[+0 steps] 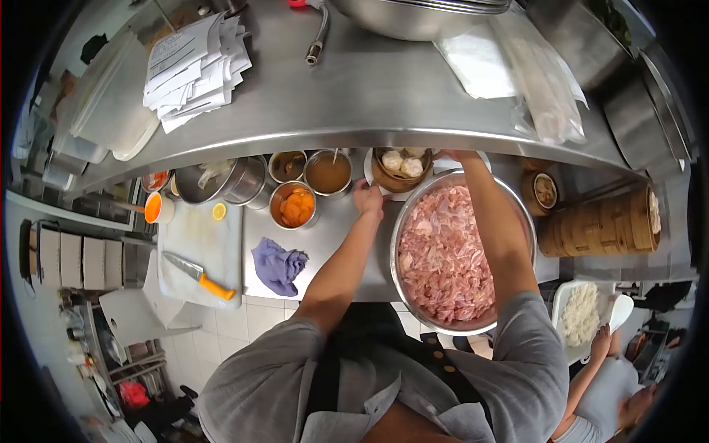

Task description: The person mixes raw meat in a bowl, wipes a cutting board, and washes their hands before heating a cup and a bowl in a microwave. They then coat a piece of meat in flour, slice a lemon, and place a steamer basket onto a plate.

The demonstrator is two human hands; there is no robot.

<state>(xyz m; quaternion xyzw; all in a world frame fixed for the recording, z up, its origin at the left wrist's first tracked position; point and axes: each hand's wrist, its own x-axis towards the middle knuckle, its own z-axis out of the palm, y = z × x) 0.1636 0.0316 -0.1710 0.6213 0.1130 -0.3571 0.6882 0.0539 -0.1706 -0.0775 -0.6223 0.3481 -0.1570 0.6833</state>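
Note:
A bamboo steamer [380, 176] with several pale dumplings [402, 163] stands on a white plate [368, 167] under the shelf edge. My left hand [368, 199] is at the plate's lower left rim, its fingers closed on it. On the steamer's right, my right hand [456, 156] reaches in beneath the shelf; its fingers are mostly hidden and their grip cannot be made out. Below my right forearm lies a large metal bowl [395, 258] of raw sliced meat [443, 255]. Metal pots [329, 172] of sauce and orange slices [297, 207] are left of my left hand.
Stacked bamboo steamers [598, 227] stand at the right. A knife [199, 275] lies on the cutting board [173, 240], beside a purple cloth [277, 266]. The steel shelf [332, 100] overhangs the counter. At lower right, a co-worker's hand [603, 343] holds a white paddle over rice.

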